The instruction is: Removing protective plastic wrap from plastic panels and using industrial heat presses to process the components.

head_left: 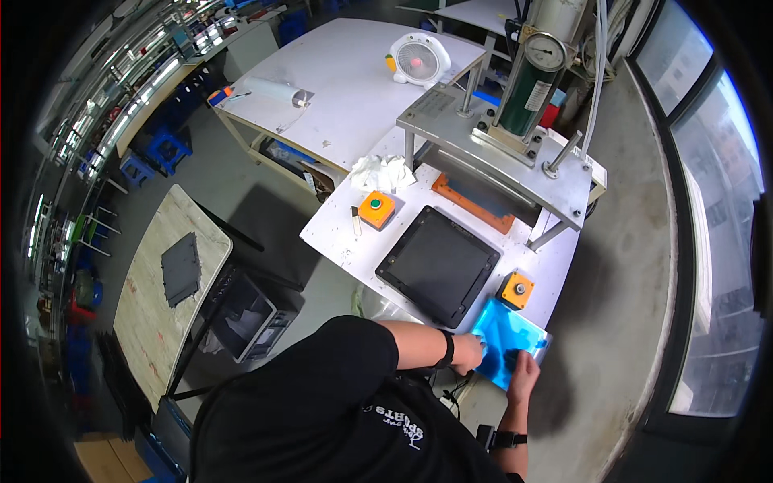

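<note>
A flat panel covered in shiny blue film (509,332) is at the front right corner of the white table. My left hand (467,352) is closed at its left edge, with a bit of blue between the fingers. At its near right edge my right hand (525,373) is closed, fingertips over the film. Beyond my left hand lies a black rectangular frame-like tray (439,266), flat on the table. An orange box with a dark push button (515,291) stands just past the panel.
A press with a steel plate (499,153) and gauge (545,51) rises at the back right, above an orange bar (473,204). An orange box with a green button (376,210) and white cloths (382,173) sit left. A wooden side table (153,266) holds a dark sheet.
</note>
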A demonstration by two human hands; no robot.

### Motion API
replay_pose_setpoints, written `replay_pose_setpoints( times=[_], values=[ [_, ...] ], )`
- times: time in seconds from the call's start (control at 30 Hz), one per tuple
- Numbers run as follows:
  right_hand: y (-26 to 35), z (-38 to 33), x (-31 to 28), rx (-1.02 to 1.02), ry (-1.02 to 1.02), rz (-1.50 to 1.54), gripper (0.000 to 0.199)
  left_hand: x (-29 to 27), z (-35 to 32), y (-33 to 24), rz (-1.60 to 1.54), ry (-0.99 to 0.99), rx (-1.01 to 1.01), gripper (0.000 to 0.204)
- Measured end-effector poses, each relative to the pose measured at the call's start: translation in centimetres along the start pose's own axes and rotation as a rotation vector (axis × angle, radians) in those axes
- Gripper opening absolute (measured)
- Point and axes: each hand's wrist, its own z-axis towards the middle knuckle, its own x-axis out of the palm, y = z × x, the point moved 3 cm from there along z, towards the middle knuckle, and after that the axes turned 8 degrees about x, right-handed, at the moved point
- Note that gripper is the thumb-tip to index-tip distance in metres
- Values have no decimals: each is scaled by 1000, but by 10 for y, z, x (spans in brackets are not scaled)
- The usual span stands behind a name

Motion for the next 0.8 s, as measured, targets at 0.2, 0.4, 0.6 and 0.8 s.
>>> replay_pose_setpoints(
  times=[0.2,0.4,0.6,0.8],
  values=[
    [164,-31,-83,-648,-690,-57,24,-9,7,4,-304,152,-68,58],
    [219,-53,-50,-1217,-518,-238,17,-157,-83,-19,-752,-419,145,54],
    [270,-92,54,-1438,-152,-528,29,-177,-223,-41,-1851,-597,189,62],
    [292,-110,137,-1507,29,-509,36,-128,-295,-12,-2048,-929,129,20]
  ],
)
